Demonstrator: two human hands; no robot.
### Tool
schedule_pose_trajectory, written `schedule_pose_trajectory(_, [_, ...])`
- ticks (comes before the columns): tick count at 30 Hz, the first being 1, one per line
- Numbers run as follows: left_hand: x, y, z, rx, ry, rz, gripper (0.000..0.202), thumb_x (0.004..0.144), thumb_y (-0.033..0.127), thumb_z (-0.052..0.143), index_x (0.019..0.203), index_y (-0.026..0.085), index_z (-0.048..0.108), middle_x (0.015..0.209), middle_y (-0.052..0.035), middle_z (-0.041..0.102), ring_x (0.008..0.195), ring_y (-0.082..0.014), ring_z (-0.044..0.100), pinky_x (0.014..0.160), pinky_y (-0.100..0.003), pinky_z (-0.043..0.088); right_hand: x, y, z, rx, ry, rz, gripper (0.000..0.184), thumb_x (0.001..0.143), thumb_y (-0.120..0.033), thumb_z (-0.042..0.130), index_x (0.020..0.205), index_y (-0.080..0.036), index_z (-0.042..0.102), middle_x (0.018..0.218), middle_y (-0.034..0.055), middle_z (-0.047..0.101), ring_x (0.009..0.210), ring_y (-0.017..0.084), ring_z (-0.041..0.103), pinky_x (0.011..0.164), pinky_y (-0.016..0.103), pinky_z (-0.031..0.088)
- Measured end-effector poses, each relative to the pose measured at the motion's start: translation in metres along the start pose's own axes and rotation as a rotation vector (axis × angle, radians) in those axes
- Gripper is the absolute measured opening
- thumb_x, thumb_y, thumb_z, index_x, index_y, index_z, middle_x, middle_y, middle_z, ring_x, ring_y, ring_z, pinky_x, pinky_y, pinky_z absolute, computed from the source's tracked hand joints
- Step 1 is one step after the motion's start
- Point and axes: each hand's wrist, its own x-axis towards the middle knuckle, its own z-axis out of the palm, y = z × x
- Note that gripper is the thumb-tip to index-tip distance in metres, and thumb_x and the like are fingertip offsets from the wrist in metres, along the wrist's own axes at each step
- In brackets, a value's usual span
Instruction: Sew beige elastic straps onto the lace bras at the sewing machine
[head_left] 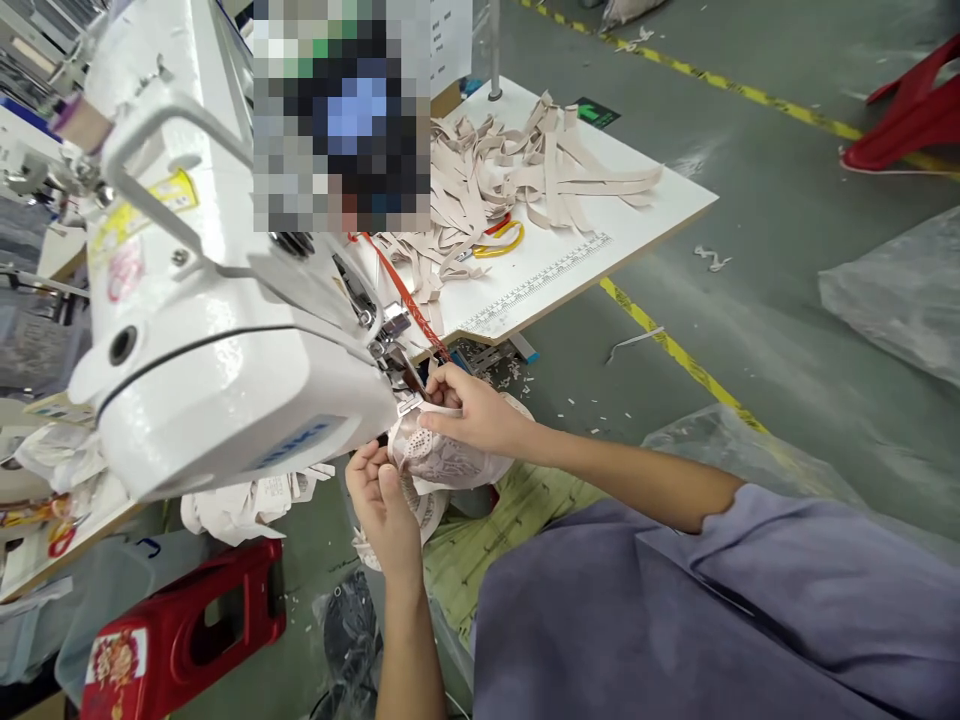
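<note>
Pale pink lace fabric [450, 462], shaped like a bra cup, hangs at the needle end of a white sewing machine [225, 390]. My right hand [472, 410] pinches a narrow white strip at the fabric's upper edge, close beside the presser foot [409, 403]. My left hand [386, 510] is at the fabric's left side, fingers curved and thumb apart, with nothing visible between them. Whether its fingertips touch the lace I cannot tell. More lace [427, 515] hangs below. A red patterned strip [409, 300] runs down toward the needle area.
On the white table [652, 225] lie a heap of beige strips [487, 180], yellow-handled scissors [501, 243] and a printed ruler [536, 285]. A red stool [187, 630] stands at lower left. Pale fabric pieces [255, 500] hang at left. Green cloth [510, 520] lies near my lap.
</note>
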Motion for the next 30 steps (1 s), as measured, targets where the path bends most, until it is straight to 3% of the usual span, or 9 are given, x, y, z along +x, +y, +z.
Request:
schedule_pose_trajectory(3, [-0.009, 0.005, 0.0, -0.029, -0.01, -0.007, 0.033, 0.096, 0.045, 0.058, 0.114, 0.018, 0.058, 0.096, -0.0056, 0.066, 0.08, -0.014, 0.063, 0.075, -0.026, 0.049, -0.005, -0.002, -0.006, 0.096, -0.05, 0.054, 0.035, 0.082, -0.044, 0.072, 0.099, -0.018, 0.055, 0.091, 0.0013, 0.06, 0.081, 0.015, 0.056, 0.071, 0.028, 0.046])
schedule_pose_trajectory(7, [-0.027, 0.007, 0.001, -0.083, -0.116, -0.027, 0.031, 0.096, 0.045, 0.056, 0.111, 0.019, 0.06, 0.091, -0.0041, 0.066, 0.079, -0.0141, 0.062, 0.075, -0.026, 0.049, -0.023, -0.007, -0.024, 0.199, -0.178, 0.177, 0.03, 0.085, -0.044, 0.069, 0.098, -0.017, 0.066, 0.093, 0.0035, 0.066, 0.083, 0.016, 0.06, 0.073, 0.028, 0.046])
schedule_pose_trajectory(16, [-0.047, 0.003, 0.001, -0.145, -0.257, -0.164, 0.03, 0.098, 0.047, 0.053, 0.107, 0.021, 0.065, 0.091, -0.004, 0.067, 0.083, -0.0151, 0.063, 0.077, -0.025, 0.049, -0.061, -0.007, -0.038, 0.324, -0.171, 0.308, 0.033, 0.082, -0.048, 0.073, 0.092, -0.016, 0.074, 0.091, 0.0038, 0.069, 0.081, 0.015, 0.061, 0.072, 0.026, 0.046])
schedule_pose_trajectory(19, [-0.043, -0.003, 0.002, -0.17, -0.298, -0.271, 0.04, 0.096, 0.056, 0.052, 0.105, 0.02, 0.068, 0.095, -0.0062, 0.07, 0.09, -0.0187, 0.064, 0.085, -0.03, 0.049, -0.067, -0.012, -0.037, 0.303, -0.201, 0.297, 0.033, 0.082, -0.048, 0.073, 0.091, -0.016, 0.074, 0.089, 0.0032, 0.069, 0.081, 0.015, 0.061, 0.073, 0.026, 0.047])
schedule_pose_trajectory(21, [-0.04, -0.007, 0.007, -0.211, -0.394, -0.419, 0.05, 0.091, 0.064, 0.052, 0.103, 0.019, 0.071, 0.102, -0.0089, 0.071, 0.103, -0.023, 0.064, 0.095, -0.035, 0.047, -0.071, -0.016, -0.035, 0.29, -0.234, 0.294, 0.033, 0.083, -0.049, 0.072, 0.09, -0.016, 0.074, 0.086, 0.003, 0.069, 0.08, 0.016, 0.062, 0.073, 0.027, 0.048])
schedule_pose_trajectory(25, [-0.034, -0.004, 0.019, -0.498, -0.61, -0.735, 0.062, 0.085, 0.072, 0.053, 0.102, 0.016, 0.074, 0.106, -0.0122, 0.073, 0.114, -0.0298, 0.062, 0.102, -0.041, 0.045, -0.08, -0.008, -0.021, 0.09, -0.301, 0.172, 0.033, 0.089, -0.05, 0.065, 0.091, -0.018, 0.074, 0.093, 0.0046, 0.069, 0.087, 0.018, 0.064, 0.078, 0.03, 0.049])
schedule_pose_trajectory(28, [-0.021, 0.01, 0.004, -0.693, -0.482, -0.668, 0.035, 0.087, 0.052, 0.066, 0.095, 0.018, 0.073, 0.084, -0.0051, 0.072, 0.095, -0.0231, 0.068, 0.093, -0.037, 0.05, -0.086, 0.022, -0.013, -0.272, -0.386, -0.018, 0.034, 0.096, -0.047, 0.054, 0.107, -0.019, 0.072, 0.103, 0.0081, 0.071, 0.096, 0.022, 0.064, 0.083, 0.033, 0.048])
schedule_pose_trajectory(30, [-0.006, 0.022, -0.024, -0.762, -0.35, -0.563, 0.017, 0.088, 0.035, 0.07, 0.085, 0.019, 0.07, 0.064, 0.0031, 0.062, 0.072, -0.0145, 0.066, 0.086, -0.033, 0.053, -0.09, 0.048, -0.014, -0.491, -0.473, -0.115, 0.039, 0.101, -0.045, 0.044, 0.112, -0.018, 0.07, 0.101, 0.0108, 0.071, 0.093, 0.023, 0.064, 0.08, 0.034, 0.047])
